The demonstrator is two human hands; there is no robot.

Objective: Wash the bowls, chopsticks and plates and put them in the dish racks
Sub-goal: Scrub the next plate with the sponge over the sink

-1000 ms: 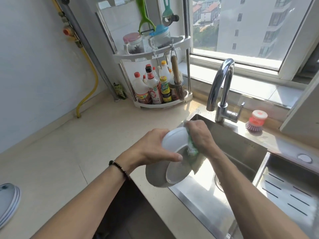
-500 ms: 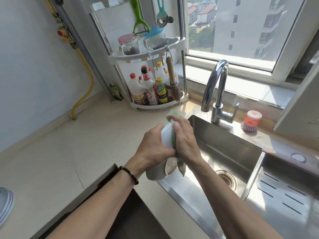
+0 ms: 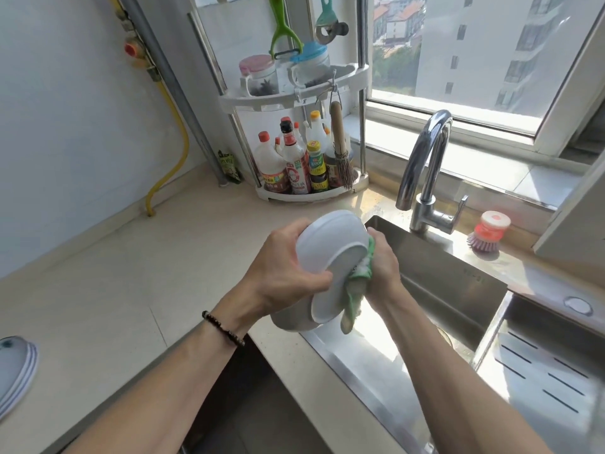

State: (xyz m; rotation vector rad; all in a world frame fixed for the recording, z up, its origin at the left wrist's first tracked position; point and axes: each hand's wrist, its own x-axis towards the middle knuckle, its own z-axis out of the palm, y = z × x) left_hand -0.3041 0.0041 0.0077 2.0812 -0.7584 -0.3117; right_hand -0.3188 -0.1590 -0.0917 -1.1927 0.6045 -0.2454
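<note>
Scrubbing stage, left to right: stacked plates (image 3: 14,371) wait on the counter (image 3: 98,290); the left hand (image 3: 281,273) grips a tilted white bowl (image 3: 327,257) over the sink (image 3: 425,290) edge; the right hand (image 3: 383,267) presses a soapy green cloth (image 3: 355,290) against its rim. Rinsing and racking appear still to come; no rack is identifiable.

Both forearms are bare, and a dark beaded bracelet (image 3: 223,328) circles the left wrist at seven o'clock from centre.
</note>
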